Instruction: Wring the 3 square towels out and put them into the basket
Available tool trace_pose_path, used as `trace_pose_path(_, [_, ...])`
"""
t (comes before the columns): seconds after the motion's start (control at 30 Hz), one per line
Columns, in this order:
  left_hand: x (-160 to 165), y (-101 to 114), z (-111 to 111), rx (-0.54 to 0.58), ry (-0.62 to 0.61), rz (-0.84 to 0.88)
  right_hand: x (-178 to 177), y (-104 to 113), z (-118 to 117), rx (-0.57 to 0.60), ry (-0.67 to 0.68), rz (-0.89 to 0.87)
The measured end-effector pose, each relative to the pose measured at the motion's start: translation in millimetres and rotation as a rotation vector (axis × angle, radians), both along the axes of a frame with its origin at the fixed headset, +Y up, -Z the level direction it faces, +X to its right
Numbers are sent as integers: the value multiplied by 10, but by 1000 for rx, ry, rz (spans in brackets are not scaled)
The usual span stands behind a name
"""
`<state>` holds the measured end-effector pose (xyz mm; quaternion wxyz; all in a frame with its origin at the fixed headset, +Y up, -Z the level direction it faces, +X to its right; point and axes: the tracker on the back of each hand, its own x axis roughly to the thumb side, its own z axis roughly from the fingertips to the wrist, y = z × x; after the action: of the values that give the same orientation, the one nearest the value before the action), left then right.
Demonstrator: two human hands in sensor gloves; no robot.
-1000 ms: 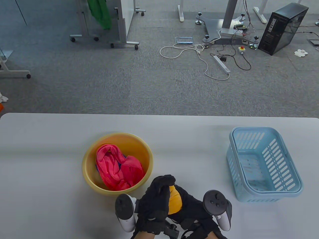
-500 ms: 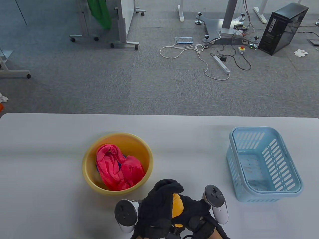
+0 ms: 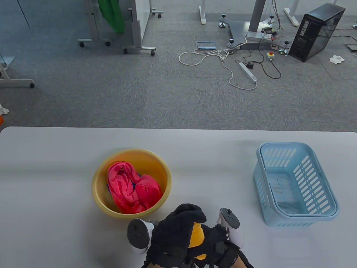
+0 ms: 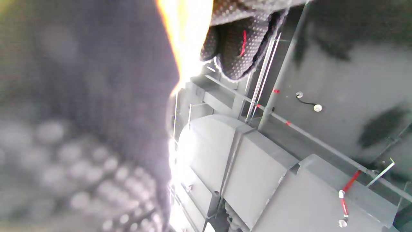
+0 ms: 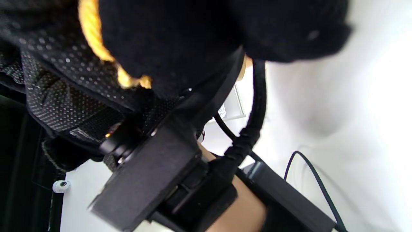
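Observation:
A yellow towel (image 3: pixel 197 235) is bunched between both gloved hands at the table's front edge. My left hand (image 3: pixel 178 226) curls over its top and my right hand (image 3: pixel 216 237) grips it from the right side. A strip of the yellow towel (image 5: pixel 93 45) shows between black glove fingers in the right wrist view. A pink towel (image 3: pixel 131 187) lies crumpled in the yellow basin (image 3: pixel 161 167), with a bit of blue cloth under it. The light blue basket (image 3: pixel 320 178) stands at the right with nothing in it.
The white table (image 3: pixel 55 167) spreads wide on the left and behind the basin. Beyond its far edge is grey carpet with cables, a power strip (image 3: pixel 248 72) and a black computer tower (image 3: pixel 315 30). The left wrist view is mostly blurred glove.
Both hands have drawn back toward the front edge, still holding the yellow towel. The right hand has rotated, its tracker tipping left and nearer the left hand.

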<state>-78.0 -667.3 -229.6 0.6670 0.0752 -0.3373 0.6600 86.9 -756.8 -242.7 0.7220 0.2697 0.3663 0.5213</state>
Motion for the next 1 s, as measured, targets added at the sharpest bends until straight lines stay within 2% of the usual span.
trace_pose_path(0.17, [10,-24,-59,-24,-44,12,-20,-47,-2,-42,18,-28])
trace_pose_path(0.53, [50,48,-2,5,-54,13,-61,-52,4,-65,108,-108])
trace_pose_path(0.77, [40,46,-21,6,-108,15,-111,-84,27,-91,142,-145])
trace_pose_path(0.87, [16,10,-56,1,-102,18,-92,-84,19,-79,121,-110])
trace_pose_path(1.0, [-1,-30,-77,-13,-12,-2,36,-24,-35,20,17,37])
